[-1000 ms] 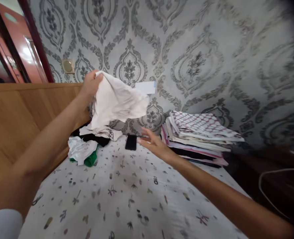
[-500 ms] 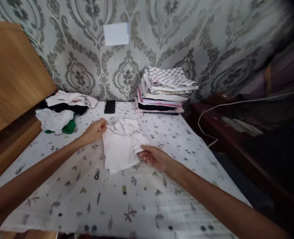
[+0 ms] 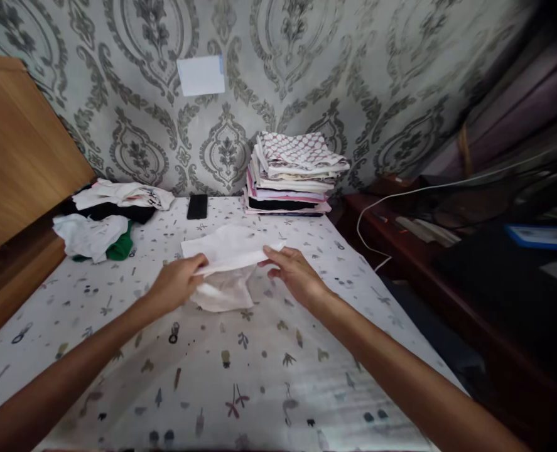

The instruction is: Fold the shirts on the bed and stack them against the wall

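A white garment (image 3: pixel 231 247) is stretched between my two hands above the middle of the patterned sheet (image 3: pixel 259 389). My left hand (image 3: pixel 178 284) is closed on its near left edge. With thumb and fingers, my right hand (image 3: pixel 293 271) pinches the near right edge. Beyond this taut edge the cloth spreads away from me, and a looser fold hangs or lies below it on my side. What kind of garment it is cannot be made out.
At the back stands a pile of folded clothes (image 3: pixel 287 185), with a black phone (image 3: pixel 197 206) left of it. Crumpled clothes (image 3: pixel 92 237) lie at the far left beside a wooden panel (image 3: pixel 24 157). A white cable (image 3: pixel 419 189) runs along the right side.
The garment's near edge has been lifted and pulled straight between my hands. My left hand has come nearer and lower, my right hand slightly up. The camera view has shifted a little.
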The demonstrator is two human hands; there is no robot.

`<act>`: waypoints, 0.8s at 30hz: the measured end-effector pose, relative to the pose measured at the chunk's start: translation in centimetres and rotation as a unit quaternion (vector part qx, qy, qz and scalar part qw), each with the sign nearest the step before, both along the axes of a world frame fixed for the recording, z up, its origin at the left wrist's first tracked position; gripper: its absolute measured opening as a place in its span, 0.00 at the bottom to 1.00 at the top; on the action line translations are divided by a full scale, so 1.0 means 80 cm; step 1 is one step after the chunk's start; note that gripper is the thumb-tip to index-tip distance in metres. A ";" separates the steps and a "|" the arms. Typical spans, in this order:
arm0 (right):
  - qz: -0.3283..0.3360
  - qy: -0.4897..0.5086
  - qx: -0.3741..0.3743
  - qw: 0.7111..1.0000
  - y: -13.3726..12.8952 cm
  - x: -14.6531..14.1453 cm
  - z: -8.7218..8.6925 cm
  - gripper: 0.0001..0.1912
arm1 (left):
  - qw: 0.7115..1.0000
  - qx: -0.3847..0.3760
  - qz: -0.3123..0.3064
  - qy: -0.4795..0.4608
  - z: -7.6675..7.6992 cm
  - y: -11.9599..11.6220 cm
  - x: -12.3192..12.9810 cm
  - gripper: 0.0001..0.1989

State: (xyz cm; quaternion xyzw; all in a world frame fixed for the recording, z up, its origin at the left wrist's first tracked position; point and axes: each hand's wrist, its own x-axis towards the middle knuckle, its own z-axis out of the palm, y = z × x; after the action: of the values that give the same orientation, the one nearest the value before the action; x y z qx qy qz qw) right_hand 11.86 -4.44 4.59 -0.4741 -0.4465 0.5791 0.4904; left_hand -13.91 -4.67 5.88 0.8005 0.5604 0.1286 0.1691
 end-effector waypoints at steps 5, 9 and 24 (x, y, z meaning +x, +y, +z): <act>-0.109 -0.236 0.338 0.904 0.018 -0.005 0.071 0.13 | 0.979 0.122 0.066 -0.151 0.109 0.021 -0.043 0.10; -0.128 -0.171 0.460 0.862 0.008 -0.024 0.139 0.10 | 0.948 0.269 0.099 -0.136 0.176 0.013 -0.047 0.09; -0.068 0.090 0.449 0.886 -0.058 -0.053 0.254 0.20 | 0.886 0.399 0.228 0.059 0.256 0.047 -0.159 0.02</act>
State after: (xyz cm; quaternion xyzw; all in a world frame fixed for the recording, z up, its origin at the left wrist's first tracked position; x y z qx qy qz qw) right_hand 7.60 -9.08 24.88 -0.1784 -0.5794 0.3223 0.7271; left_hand -26.65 -0.87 26.38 0.6565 0.6380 0.3289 -0.2319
